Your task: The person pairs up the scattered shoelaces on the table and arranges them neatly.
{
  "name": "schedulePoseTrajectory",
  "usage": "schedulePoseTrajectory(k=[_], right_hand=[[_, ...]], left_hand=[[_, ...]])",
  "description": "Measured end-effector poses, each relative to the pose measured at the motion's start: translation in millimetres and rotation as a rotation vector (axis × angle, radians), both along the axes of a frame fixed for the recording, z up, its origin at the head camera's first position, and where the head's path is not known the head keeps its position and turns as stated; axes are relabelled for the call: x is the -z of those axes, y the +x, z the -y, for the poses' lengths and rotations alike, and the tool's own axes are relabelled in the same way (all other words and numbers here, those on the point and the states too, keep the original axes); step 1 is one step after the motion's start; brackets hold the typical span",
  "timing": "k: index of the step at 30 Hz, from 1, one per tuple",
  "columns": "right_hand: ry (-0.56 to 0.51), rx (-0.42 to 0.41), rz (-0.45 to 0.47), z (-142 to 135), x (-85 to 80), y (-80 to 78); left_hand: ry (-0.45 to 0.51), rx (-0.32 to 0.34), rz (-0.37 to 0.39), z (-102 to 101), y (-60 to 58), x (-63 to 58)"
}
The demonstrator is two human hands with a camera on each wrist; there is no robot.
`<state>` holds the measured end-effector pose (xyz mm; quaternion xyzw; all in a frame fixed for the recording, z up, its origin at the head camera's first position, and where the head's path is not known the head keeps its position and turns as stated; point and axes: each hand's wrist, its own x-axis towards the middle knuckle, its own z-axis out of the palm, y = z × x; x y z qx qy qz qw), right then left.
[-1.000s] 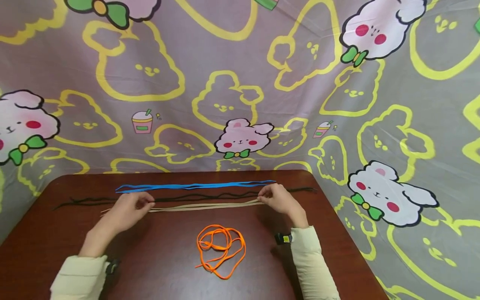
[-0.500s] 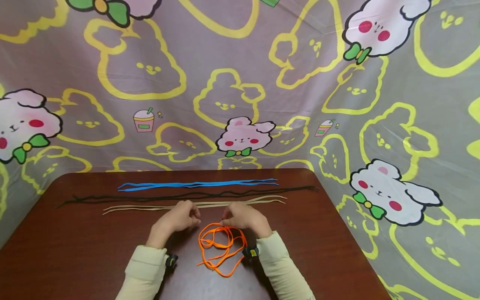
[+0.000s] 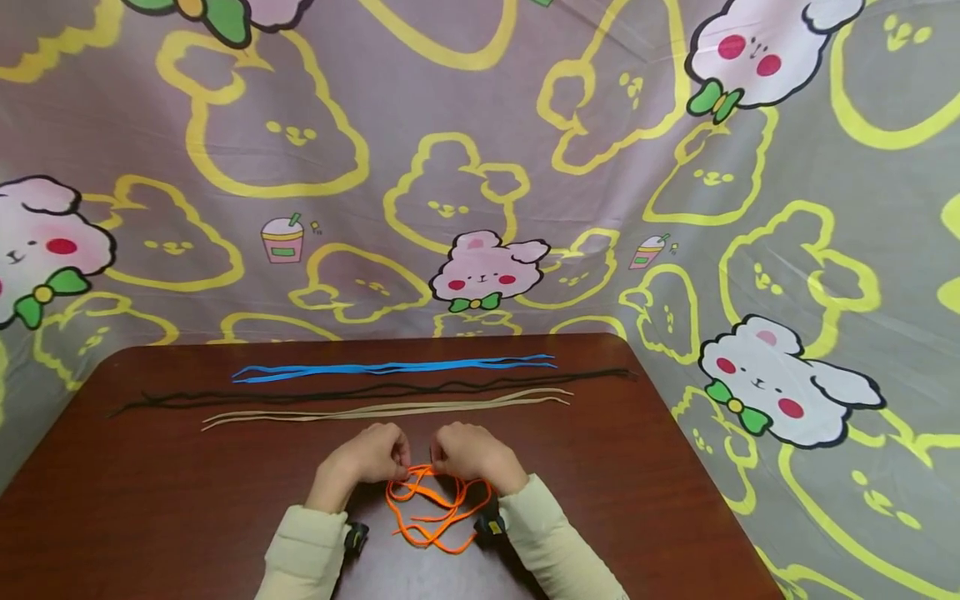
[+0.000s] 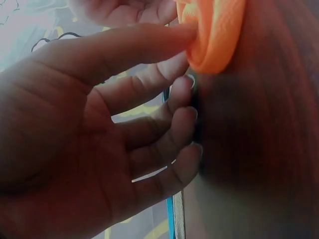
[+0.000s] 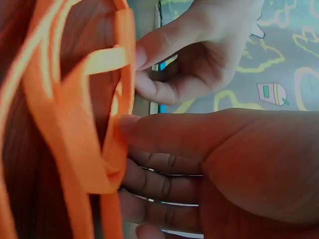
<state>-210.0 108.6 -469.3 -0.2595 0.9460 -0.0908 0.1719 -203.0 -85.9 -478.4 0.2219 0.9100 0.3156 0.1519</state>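
A loosely looped orange shoelace [image 3: 453,505] lies at the front middle of the table, its top loops at my fingertips. On its upper left side my left hand [image 3: 375,452] pinches it between thumb and index finger; the left wrist view shows the folded lace [image 4: 222,40] at the thumb tip. Close by, my right hand [image 3: 474,454] pinches the same lace, the thumb pressing on a strand in the right wrist view, where several flat orange loops [image 5: 75,134] hang down. The other fingers of both hands are loosely bent.
Behind the hands, a beige shoelace [image 3: 390,410], a black shoelace [image 3: 292,393] and a blue shoelace [image 3: 390,367] lie stretched out side by side across the dark wooden table [image 3: 150,492]. A patterned cloth [image 3: 360,275] stands around the table's back and right side.
Both hands leave the beige shoelace, which now lies with its ends free, and move inward and toward the front. They take hold of the orange shoelace, whose upper loops have shifted.
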Motion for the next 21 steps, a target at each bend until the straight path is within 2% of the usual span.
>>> schedulePoseTrajectory(k=[6, 12, 16, 21], right_hand=[[0.029, -0.028, 0.000, 2, -1.8, 4.0], [0.009, -0.062, -0.004, 6, -4.9, 8.8], [0.006, -0.078, -0.004, 9, -9.8, 13.0], [0.000, -0.095, -0.011, 9, -20.2, 20.6]], left_hand=[[-0.058, -0.030, 0.009, -4, 2.0, -4.1], [-0.077, -0.050, 0.020, -5, 4.2, -9.8], [-0.051, -0.044, 0.011, -5, 6.1, -15.8], [0.014, -0.022, -0.069, -1, 9.7, -25.8]])
